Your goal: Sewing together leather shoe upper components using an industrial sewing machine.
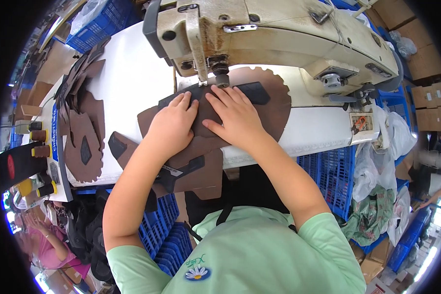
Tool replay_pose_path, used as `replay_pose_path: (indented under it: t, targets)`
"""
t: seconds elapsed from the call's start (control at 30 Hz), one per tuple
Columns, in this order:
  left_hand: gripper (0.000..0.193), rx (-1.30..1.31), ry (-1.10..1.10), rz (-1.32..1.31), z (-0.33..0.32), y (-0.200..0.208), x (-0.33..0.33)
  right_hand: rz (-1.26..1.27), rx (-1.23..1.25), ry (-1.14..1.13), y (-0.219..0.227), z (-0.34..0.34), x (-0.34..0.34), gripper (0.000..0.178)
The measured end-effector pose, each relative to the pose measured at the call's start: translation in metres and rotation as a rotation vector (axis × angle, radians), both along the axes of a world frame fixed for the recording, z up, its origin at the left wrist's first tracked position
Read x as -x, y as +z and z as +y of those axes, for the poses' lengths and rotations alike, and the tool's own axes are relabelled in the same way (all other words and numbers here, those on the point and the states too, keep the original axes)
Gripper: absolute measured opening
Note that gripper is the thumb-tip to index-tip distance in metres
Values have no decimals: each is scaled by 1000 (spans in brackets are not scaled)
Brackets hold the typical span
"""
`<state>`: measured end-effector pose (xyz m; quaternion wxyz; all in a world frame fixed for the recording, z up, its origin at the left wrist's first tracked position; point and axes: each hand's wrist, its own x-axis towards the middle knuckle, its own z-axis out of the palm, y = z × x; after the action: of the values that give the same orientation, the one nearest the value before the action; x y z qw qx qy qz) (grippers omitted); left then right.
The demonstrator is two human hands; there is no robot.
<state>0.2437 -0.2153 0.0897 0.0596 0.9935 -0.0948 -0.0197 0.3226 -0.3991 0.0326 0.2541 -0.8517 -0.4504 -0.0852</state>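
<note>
A flat brown leather-like piece [275,95] with black patches [256,93] lies on the white table under the head of a sewing machine [274,46]. My left hand [172,125] presses on it from the left, fingers stretched forward. To its right, my right hand [236,117] rests flat with fingers spread, its fingertips close to the needle and presser foot [202,82]. Both hands lie open on the material and grip nothing. More brown pieces [201,179] with black patches hang over the table's front edge below my wrists.
A pile of brown pieces [85,127] lies at the left of the table. Thread spools [40,151] stand beyond it. Blue crates [328,174] and plastic bags [372,171] are at the right. Another person [49,242] is at the lower left.
</note>
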Motion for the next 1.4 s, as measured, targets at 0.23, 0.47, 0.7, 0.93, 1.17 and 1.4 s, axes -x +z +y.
replay_pose_path:
  t: [0.23,0.47,0.7,0.93,1.17,1.4]
  targets:
    - [56,-32,-23,-87,-1,-8,1,15,-25,-14,-2,2,2,60]
    - [58,-38,27,-107,-4,-17,1,-39,-28,-53,3,3,4,58]
    - [55,-53,30,-149,-3,-23,0,-67,-18,-67,4,5,3,55]
    - [52,-61,16,-168,-1,-24,-5,-32,17,-65,4,6,2,54]
    - [45,24,2,-56,8,-15,-2,-48,12,-74,4,-1,13,50]
    - [39,34,45,-103,2,-22,-5,-67,-13,-75,3,0,8,49]
